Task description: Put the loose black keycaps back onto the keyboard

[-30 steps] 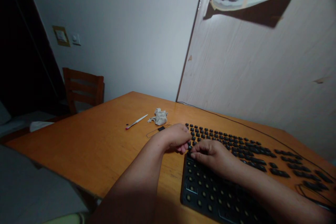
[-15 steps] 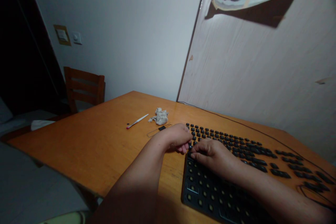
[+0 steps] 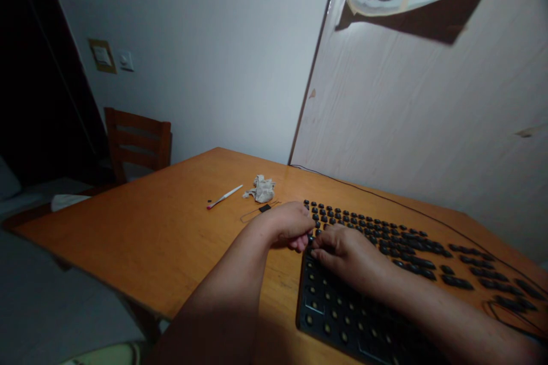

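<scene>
A black keyboard base [image 3: 314, 291] with bare key sockets lies at the table's front right. Over its far left corner my two hands meet. My left hand [image 3: 291, 225] is closed with the fingers curled; what it holds, if anything, is hidden. My right hand [image 3: 349, 251] is bent down onto the base, thumb and fingers pinched together at the corner. A small dark piece [image 3: 310, 239], perhaps a keycap, shows between the hands. Just behind them, rows of loose black keycaps [image 3: 363, 225] are laid out on the table.
On the wooden table [image 3: 188, 239] lie a toothbrush [image 3: 225, 196], a crumpled grey cloth or tissue [image 3: 262, 189] and a wire tool with a black part [image 3: 265, 208]. A thin cable [image 3: 368, 189] runs along the wall side. A wooden chair [image 3: 139, 142] stands beyond.
Both hands keep almost the same place and closed pose at the corner of the keyboard base. The view has shifted very slightly.
</scene>
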### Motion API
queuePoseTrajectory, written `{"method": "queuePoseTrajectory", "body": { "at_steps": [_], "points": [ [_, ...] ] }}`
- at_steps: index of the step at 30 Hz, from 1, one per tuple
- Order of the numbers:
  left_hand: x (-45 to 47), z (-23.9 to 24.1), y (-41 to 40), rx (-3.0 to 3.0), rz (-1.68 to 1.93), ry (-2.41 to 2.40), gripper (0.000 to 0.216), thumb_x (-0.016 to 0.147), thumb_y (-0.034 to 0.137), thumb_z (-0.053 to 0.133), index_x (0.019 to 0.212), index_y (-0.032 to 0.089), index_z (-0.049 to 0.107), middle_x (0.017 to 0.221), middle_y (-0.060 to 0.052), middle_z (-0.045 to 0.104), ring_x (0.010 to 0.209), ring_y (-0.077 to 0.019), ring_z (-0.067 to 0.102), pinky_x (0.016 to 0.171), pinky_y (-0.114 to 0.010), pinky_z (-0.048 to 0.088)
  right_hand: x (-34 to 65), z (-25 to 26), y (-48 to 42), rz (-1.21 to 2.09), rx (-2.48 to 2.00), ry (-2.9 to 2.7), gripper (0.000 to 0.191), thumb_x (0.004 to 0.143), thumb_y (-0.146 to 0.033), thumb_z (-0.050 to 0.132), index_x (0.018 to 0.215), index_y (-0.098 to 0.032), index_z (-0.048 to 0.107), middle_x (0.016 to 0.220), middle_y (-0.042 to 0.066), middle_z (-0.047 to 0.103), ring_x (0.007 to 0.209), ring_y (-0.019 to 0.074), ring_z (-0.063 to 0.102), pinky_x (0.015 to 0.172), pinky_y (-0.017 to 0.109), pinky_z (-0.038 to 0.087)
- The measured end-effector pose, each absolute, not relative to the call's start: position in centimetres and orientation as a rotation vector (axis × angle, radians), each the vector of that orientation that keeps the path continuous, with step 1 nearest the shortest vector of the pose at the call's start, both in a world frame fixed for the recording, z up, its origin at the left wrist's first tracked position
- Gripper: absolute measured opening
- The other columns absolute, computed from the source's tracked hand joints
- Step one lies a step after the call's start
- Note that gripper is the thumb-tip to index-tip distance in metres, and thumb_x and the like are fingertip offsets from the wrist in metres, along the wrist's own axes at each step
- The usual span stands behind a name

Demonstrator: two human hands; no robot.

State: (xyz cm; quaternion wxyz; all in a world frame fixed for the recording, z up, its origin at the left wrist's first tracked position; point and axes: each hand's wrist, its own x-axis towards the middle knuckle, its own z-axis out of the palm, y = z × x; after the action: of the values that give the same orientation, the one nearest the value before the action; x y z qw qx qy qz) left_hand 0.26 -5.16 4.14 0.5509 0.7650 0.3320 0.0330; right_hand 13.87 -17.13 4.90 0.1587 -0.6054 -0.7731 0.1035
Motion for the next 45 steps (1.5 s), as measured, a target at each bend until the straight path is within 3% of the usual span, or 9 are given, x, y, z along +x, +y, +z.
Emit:
{"method": "queuePoseTrajectory", "body": {
  "at_steps": [25, 40, 45],
  "points": [
    [0.1, 4.1, -5.6, 1.834, 0.063, 0.758, 0.018, 0.077, 0.015, 0.051, 0.062, 0.012, 0.062, 0.061, -0.008, 0.067, 0.052, -0.0128, 0.063, 0.045, -0.019, 0.049, 12.9, 6.9, -16.2, 0.378, -1.822, -2.316, 0.018, 0.075, -0.014, 0.056, 0.075, -0.022, 0.071, 0.065, -0.002, 0.069, 0.062, 0.0153, 0.06, 0.059, 0.024, 0.038],
    [-0.3, 4.7, -5.8, 1.763, 0.058, 0.798, 0.024, 0.079, 0.013, 0.044, 0.063, 0.012, 0.062, 0.055, -0.006, 0.064, 0.051, -0.014, 0.064, 0.046, -0.02, 0.05, 12.5, 7.0, -15.8, 0.279, -1.79, -2.424, 0.019, 0.075, -0.014, 0.055, 0.072, -0.023, 0.071, 0.072, 0.0, 0.073, 0.066, 0.016, 0.063, 0.062, 0.025, 0.038],
    [-0.4, 4.9, -6.0, 1.756, 0.066, 0.788, 0.025, 0.08, 0.014, 0.044, 0.064, 0.011, 0.062, 0.056, -0.008, 0.064, 0.051, -0.0145, 0.064, 0.046, -0.021, 0.05, 12.9, 6.9, -16.0, 0.382, -1.798, -2.369, 0.016, 0.078, -0.015, 0.056, 0.076, -0.022, 0.071, 0.07, 0.0, 0.07, 0.064, 0.0151, 0.061, 0.061, 0.024, 0.038]
  ]
}}
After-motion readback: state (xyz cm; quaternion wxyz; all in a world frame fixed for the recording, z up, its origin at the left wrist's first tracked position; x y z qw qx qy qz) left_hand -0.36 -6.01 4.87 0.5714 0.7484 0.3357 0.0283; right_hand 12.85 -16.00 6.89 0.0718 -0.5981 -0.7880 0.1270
